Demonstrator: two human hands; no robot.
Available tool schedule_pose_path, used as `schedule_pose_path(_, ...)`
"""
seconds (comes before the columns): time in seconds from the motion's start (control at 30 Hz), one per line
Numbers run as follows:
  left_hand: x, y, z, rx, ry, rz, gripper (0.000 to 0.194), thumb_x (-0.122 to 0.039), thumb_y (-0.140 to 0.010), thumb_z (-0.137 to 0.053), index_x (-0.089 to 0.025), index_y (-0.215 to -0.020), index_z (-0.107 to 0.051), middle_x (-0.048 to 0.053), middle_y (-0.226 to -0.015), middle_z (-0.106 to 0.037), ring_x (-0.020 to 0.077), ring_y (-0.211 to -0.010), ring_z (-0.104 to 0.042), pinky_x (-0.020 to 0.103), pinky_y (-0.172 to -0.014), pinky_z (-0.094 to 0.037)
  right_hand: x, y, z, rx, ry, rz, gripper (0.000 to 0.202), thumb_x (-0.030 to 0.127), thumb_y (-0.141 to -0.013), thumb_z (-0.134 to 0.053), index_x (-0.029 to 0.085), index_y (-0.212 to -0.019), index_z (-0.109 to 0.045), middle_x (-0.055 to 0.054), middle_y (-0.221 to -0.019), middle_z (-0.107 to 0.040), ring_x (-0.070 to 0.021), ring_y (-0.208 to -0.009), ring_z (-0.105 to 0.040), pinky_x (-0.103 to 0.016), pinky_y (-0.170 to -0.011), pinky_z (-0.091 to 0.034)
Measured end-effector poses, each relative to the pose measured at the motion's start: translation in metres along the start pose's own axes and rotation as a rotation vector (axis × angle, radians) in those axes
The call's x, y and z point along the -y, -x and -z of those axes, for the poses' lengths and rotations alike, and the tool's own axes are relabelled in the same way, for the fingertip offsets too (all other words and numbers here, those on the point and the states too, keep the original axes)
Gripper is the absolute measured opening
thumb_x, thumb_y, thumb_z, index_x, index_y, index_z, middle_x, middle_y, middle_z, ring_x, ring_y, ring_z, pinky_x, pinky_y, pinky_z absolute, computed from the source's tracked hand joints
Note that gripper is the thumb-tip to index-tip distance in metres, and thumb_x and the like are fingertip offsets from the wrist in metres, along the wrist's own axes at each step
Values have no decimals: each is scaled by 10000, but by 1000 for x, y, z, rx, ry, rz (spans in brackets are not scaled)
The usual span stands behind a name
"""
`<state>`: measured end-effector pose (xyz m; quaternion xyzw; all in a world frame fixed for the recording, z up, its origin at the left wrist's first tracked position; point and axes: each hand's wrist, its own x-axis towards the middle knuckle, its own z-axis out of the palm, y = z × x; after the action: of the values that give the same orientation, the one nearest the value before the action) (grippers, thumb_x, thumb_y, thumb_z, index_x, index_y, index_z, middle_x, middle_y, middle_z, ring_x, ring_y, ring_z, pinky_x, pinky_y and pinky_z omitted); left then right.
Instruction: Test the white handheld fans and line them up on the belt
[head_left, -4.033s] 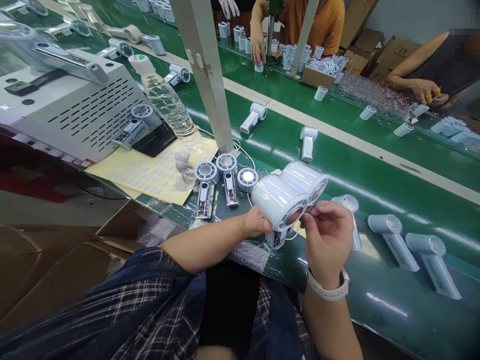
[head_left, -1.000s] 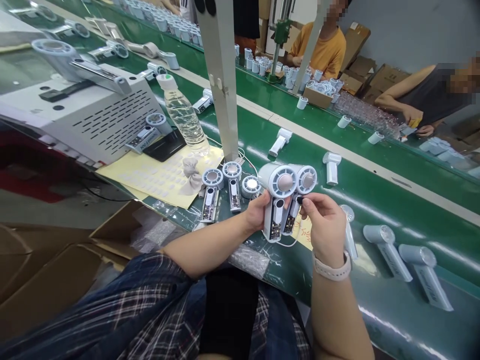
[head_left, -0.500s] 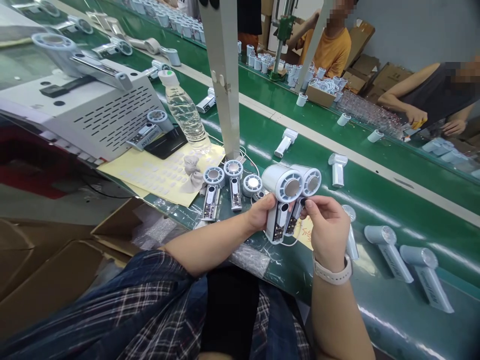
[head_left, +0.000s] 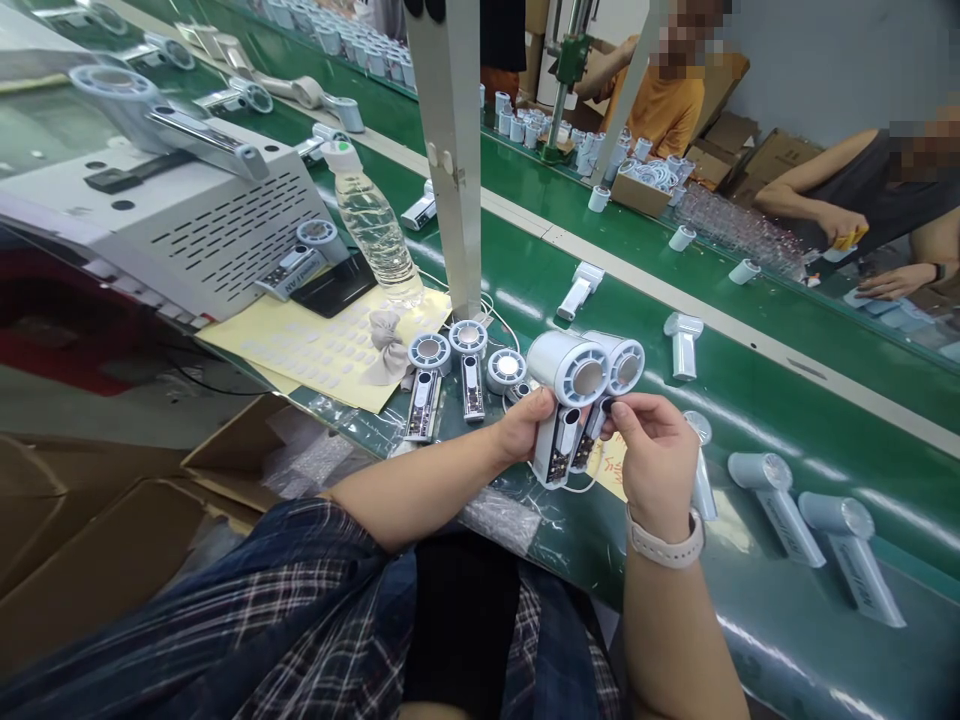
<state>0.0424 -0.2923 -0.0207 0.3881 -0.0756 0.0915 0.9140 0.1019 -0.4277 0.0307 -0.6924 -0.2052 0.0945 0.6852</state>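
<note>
My left hand (head_left: 527,425) is closed around two light-blue handheld fans side by side, a front fan (head_left: 568,368) and a rear fan (head_left: 624,368). Both are tilted, round ends toward me, with circuit boards showing in their uncovered handles. My right hand (head_left: 654,440), with a pale watch band at the wrist, pinches at the dark round spot atop the rear fan's handle. Whatever lies between those fingertips is hidden. Left of my hands, a similar fan (head_left: 425,395), another fan (head_left: 471,372) and a partly covered third fan (head_left: 507,368) lie on the green worktop.
Yellow sticker sheets (head_left: 300,350), a water bottle (head_left: 373,230) and a white slotted machine (head_left: 225,215) stand left. A metal post (head_left: 452,170) rises ahead. Fans (head_left: 787,510) lie right. Across the conveyor (head_left: 517,270), a co-worker's hand (head_left: 844,228) holds something yellow.
My hands keep nearly the same pose on the two fans. Fans on the near belt have shifted slightly right; white cylinders on the far belt have shifted left. A co-worker's hands have moved.
</note>
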Motion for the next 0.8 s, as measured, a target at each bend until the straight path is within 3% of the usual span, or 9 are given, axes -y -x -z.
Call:
schedule_pose_path(0.23, 3, 1, 4, -33, -42, -15, 714, -863, -593, -748, -164, -676, -627, 60, -627, -616, 186, -561, -551, 352, -612, -443, 3, 2, -2, -6, 137, 55, 246, 426, -812, -814, 211, -794, -697, 6, -648, -665, -166, -597, -639, -313, -569, -550)
schedule_pose_path(0.37, 8, 2, 10, -48, -70, -27, 676, -798, -562, -819, -155, -681, -650, 60, -647, -623, 187, -593, -573, 334, -612, -440, 2, -1, 3, -20, 163, 11, 310, 423, -760, -857, 224, -816, -627, 20, -681, -665, -161, -612, -647, -303, -582, -550)
schedule_pose_path(0.5, 9, 5, 13, -2, -43, 17, 669, -786, -594, -812, -142, -697, -663, 59, -624, -615, 179, -559, -555, 321, -577, -434, -6, -15, 13, 158, 105, -125, 390, 456, -712, -882, 230, -780, -572, 35, -636, -652, -161, -587, -648, -296, -571, -541)
schedule_pose_path(0.57, 8, 5, 13, 7, -13, 55, 675, -792, -591, -808, -143, -700, -660, 64, -633, -629, 184, -556, -566, 319, -566, -444, -12, -30, 25, 301, 108, -193, 419, 484, -683, -890, 226, -840, -601, 44, -606, -647, -168, -574, -652, -303, -576, -547)
schedule_pose_path(0.63, 8, 3, 13, 7, 43, 72, 669, -785, -583, -815, -144, -688, -654, 85, -704, -675, 200, -601, -608, 325, -598, -482, -17, -51, 43, 366, 226, -227, 439, 521, -721, -850, 208, -942, -636, 34, -601, -657, -186, -575, -671, -323, -589, -565)
schedule_pose_path(0.67, 10, 1, 12, 2, 83, 68, 665, -782, -586, -814, -143, -683, -654, 100, -760, -702, 209, -637, -632, 330, -627, -503, -18, -64, 54, 344, 354, -216, 418, 537, -783, -797, 197, -973, -644, 21, -606, -666, -196, -576, -681, -334, -591, -574)
schedule_pose_path(0.73, 15, -3, 10, -1, 177, 53, 665, -779, -598, -809, -136, -679, -658, 125, -857, -736, 218, -686, -661, 330, -665, -522, -12, -94, 71, 161, 695, -120, 345, 528, -944, -630, 184, -954, -651, -16, -636, -679, -210, -580, -693, -353, -580, -591)
schedule_pose_path(0.77, 19, -5, 8, -5, 224, 44, 668, -783, -615, -798, -134, -682, -659, 130, -875, -742, 217, -689, -666, 325, -660, -519, -7, -110, 74, 58, 882, -24, 338, 507, -993, -578, 181, -951, -658, -33, -685, -693, -207, -600, -698, -351, -579, -598)
schedule_pose_path(0.8, 23, -7, 6, 7, 264, 59, 676, -793, -630, -783, -132, -682, -656, 133, -874, -744, 214, -669, -665, 319, -634, -508, 1, -127, 71, 37, 935, 66, 313, 477, -1007, -591, 175, -1000, -674, -55, -797, -724, -206, -680, -715, -356, -626, -613)
